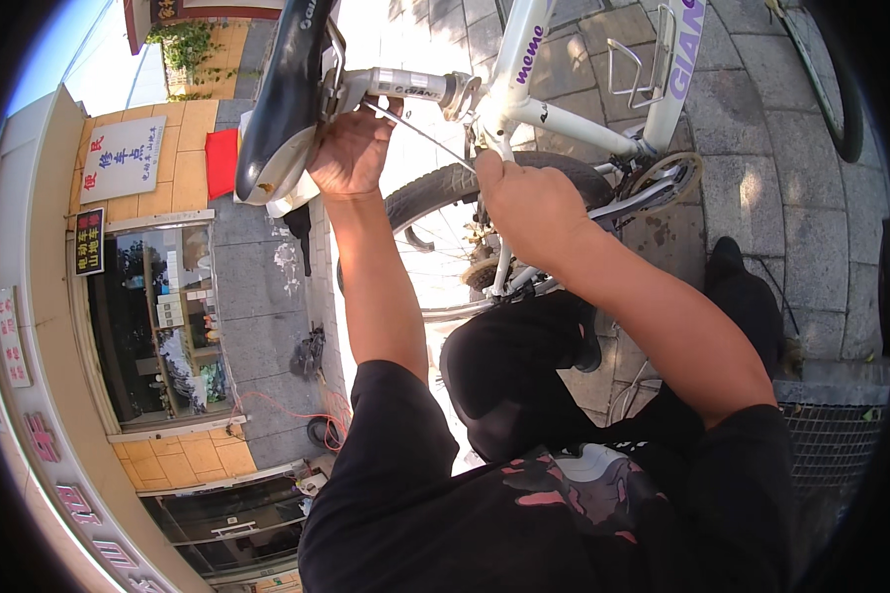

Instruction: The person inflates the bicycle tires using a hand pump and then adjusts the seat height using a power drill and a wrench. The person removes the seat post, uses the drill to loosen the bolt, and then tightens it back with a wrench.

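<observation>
A white bicycle frame stands in front of me, its black and grey saddle at the upper left. The silver seat post runs from the saddle into the frame. Slanting below the post is a long, thin metal hex key. My right hand is closed round its lower end, beside the rear tyre. Under the saddle, my left hand has its palm toward me and its fingers curled up at the saddle clamp, by the key's upper end. Those fingertips are partly hidden, and what they grip is unclear.
The rear wheel's tyre, crankset and bottle cage lie beyond my hands. Another bicycle wheel shows at the upper right. A dark mesh crate stands right of me. An orange cable lies on the paving at left, before a shopfront.
</observation>
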Demonstrator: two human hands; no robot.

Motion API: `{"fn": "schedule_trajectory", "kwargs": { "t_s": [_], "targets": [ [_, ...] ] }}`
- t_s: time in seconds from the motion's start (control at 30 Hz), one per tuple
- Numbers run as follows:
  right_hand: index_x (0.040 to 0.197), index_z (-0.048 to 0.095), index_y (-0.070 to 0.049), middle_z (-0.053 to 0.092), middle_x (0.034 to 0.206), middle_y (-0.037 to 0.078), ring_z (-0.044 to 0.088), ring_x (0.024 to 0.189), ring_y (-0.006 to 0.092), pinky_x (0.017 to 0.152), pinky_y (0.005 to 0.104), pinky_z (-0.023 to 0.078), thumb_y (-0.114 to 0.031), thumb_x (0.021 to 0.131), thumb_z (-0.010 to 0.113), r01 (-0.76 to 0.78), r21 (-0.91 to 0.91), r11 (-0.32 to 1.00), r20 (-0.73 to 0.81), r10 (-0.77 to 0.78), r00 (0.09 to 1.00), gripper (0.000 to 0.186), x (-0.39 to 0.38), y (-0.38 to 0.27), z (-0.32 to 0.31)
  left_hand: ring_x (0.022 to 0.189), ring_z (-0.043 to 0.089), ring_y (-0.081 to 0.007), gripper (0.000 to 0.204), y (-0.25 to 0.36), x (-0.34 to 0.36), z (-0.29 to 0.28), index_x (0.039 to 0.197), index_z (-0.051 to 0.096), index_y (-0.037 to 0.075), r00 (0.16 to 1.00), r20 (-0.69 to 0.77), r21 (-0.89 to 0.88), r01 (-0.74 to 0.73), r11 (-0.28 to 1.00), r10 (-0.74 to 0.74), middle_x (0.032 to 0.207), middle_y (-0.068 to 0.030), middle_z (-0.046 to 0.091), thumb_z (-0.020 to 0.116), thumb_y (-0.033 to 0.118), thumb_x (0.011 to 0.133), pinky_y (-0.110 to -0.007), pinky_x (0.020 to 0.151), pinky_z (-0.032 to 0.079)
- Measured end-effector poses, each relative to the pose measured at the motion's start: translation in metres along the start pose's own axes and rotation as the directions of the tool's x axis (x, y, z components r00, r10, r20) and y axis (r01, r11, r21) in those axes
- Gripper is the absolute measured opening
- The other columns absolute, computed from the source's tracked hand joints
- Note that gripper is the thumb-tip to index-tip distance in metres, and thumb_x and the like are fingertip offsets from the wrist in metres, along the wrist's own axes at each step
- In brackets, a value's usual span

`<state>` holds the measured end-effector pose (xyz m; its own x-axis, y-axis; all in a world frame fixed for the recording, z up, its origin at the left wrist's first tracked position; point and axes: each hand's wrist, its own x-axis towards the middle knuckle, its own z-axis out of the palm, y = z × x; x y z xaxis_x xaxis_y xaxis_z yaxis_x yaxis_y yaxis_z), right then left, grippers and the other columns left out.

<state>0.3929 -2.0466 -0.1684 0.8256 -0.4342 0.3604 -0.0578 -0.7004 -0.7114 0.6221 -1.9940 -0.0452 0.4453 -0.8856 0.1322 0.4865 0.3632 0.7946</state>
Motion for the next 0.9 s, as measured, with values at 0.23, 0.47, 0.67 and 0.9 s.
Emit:
{"fn": "schedule_trajectory", "kwargs": {
  "t_s": [0.23,0.47,0.67,0.9],
  "targets": [
    [0.128,0.057,-0.004,0.072,0.102,0.026,0.074,0.098,0.0373,0.086,0.048,0.056,-0.01,0.101,0.057,-0.215,0.396,0.892,0.152,0.168,0.974,0.028,0.012,0.028,-0.032,0.144,0.047,-0.0413,0.065,0.005,0.005,-0.01,0.144,0.063,0.007,1.0,0.022,0.155,0.01,0.988,-0.014,0.151,-0.0181,0.057,0.075,0.045,0.094,-0.076,0.114,0.039],
    [0.128,0.061,-0.003,0.071,0.097,0.008,0.069,0.087,0.0139,0.077,0.0349,0.055,-0.02,0.104,0.06,-0.407,0.752,0.519,0.443,0.061,0.895,0.029,0.021,0.053,-0.032,0.132,0.062,-0.0402,0.059,0.002,0.006,0.002,0.144,0.063,0.0,0.997,0.071,0.046,0.024,0.999,-0.027,0.14,-0.0196,0.068,0.063,0.042,0.104,-0.073,0.115,0.04],
    [0.123,0.062,-0.004,0.073,0.091,0.02,0.073,0.083,0.031,0.078,0.0418,0.057,-0.02,0.101,0.063,-0.07,0.428,0.901,0.142,0.009,0.99,0.027,0.013,0.042,-0.025,0.129,0.066,-0.0409,0.057,0.004,0.004,-0.001,0.143,0.065,0.004,0.991,0.127,0.03,0.039,0.999,-0.043,0.137,-0.0185,0.071,0.065,0.043,0.102,-0.073,0.111,0.043],
    [0.121,0.062,-0.002,0.074,0.088,0.024,0.073,0.09,0.0467,0.084,0.0578,0.056,-0.021,0.099,0.063,-0.241,0.131,0.962,0.122,0.226,0.966,0.028,0.008,0.001,-0.022,0.129,0.067,-0.0378,0.056,0.003,0.006,-0.008,0.142,0.067,0.011,0.983,0.186,0.234,-0.057,0.97,0.013,0.139,-0.0158,0.071,0.068,0.047,0.1,-0.07,0.11,0.046]
  ]
}}
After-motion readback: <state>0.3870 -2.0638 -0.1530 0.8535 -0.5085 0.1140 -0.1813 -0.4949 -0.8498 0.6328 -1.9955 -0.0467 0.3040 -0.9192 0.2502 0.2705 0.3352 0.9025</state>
